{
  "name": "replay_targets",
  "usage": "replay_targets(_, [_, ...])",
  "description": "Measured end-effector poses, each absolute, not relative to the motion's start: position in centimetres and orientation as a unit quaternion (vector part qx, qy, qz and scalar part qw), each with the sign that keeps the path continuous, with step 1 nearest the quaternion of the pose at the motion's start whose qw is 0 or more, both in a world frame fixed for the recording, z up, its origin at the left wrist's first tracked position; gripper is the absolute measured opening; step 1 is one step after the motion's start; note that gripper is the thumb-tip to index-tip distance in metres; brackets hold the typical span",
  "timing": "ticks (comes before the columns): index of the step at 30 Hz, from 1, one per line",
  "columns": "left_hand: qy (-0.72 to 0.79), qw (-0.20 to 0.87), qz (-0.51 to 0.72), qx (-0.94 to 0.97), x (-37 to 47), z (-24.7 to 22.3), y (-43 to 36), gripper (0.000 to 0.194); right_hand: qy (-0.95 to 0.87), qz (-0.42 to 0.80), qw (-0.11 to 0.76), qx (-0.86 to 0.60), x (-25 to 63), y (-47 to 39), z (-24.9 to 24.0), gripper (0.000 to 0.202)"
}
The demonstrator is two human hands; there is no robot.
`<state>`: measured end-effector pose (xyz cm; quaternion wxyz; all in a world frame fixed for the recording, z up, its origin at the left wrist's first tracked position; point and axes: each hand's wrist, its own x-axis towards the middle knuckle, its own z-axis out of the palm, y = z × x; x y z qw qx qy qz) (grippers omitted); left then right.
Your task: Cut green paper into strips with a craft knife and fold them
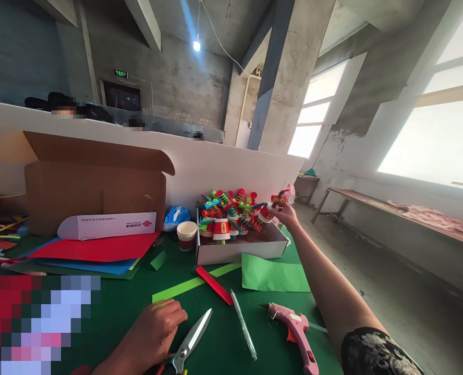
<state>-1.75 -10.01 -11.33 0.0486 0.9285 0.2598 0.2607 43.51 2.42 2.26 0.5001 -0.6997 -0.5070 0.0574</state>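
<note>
At the right end of a white cardboard box [241, 253], my right hand [287, 214] pinches a red paper-cup dragon [279, 199] with green eyes. Several similar paper-cup dragons [221, 229] with springy folded paper bodies are heaped in the box. My left hand [157, 328] rests on the green table with its fingers curled together and nothing visible in them. Beside it lie scissors [192, 336] with the blades apart, their handles partly hidden by my wrist. A white pen [243, 324] and a pink glue gun [294, 328] lie to the right of the scissors.
Strips of green [177, 289] and red paper [215, 285] and a green sheet [274, 274] lie before the box. Stacked paper cups [186, 236], a blue packet [176, 216], coloured sheets [94, 250] and an open brown carton [94, 182] stand left. A white partition [223, 166] runs behind.
</note>
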Motion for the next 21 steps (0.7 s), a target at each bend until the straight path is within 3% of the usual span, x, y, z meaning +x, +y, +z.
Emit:
replay_targets(14, [0.271,0.069,0.220,0.935,-1.6,-10.6,-10.2,0.029,-0.546,0.059,0.413,-0.726,44.8,5.0,1.1,0.019])
replay_targets(21, [0.271,0.070,0.231,0.932,-1.7,-10.9,-10.1,0.031,-0.575,0.065,0.364,-0.730,45.3,5.8,-0.3,0.025])
